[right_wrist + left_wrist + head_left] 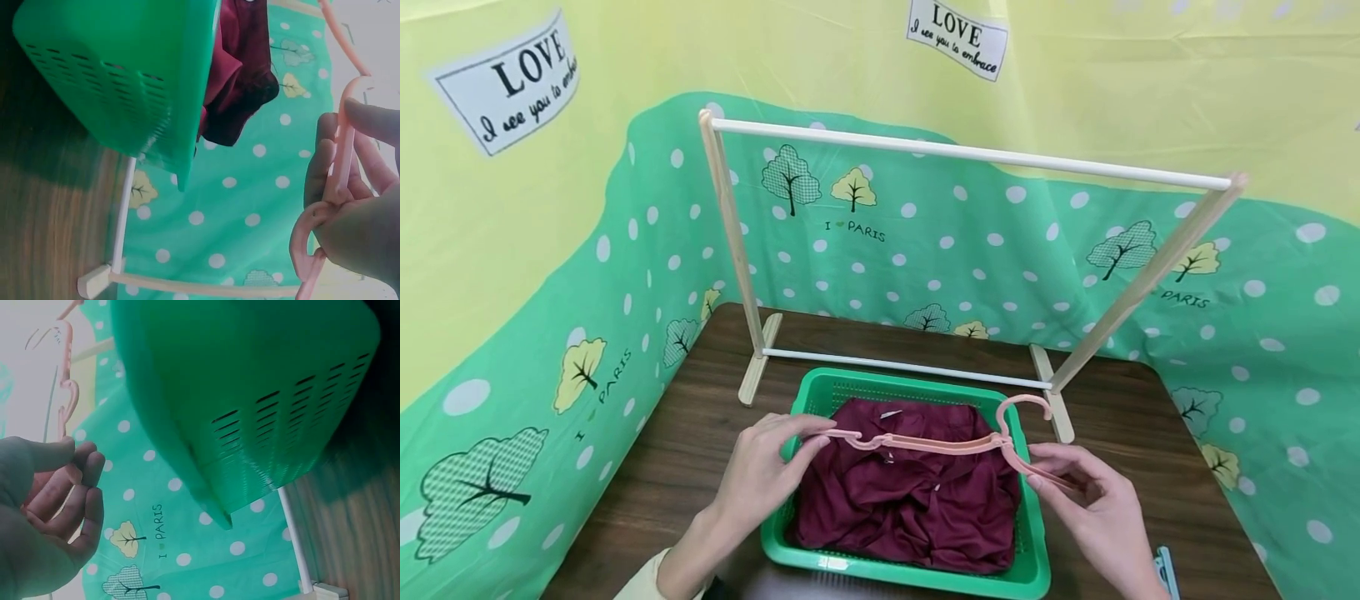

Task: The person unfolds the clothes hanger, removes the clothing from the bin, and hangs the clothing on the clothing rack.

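A pink plastic hanger [943,447] with its hook turned up spans the space above a green basket [1035,542]. At its left end, my left hand [763,467] pinches the tip between thumb and fingers. My right hand [1093,496] grips the other arm, which slants down from the hook; the right wrist view shows fingers curled round this pink arm [342,150]. Dark red cloth, a crumpled garment [910,508] with a small white label, fills the basket beneath the hanger. Much of the garment's shape is hidden in its folds.
Behind the basket stands a rack with wooden side posts and a white top bar [970,156]. A light blue object [1165,571], partly hidden, lies on the dark wooden table [647,467] by my right wrist. Green and yellow printed cloth [925,221] surrounds the table.
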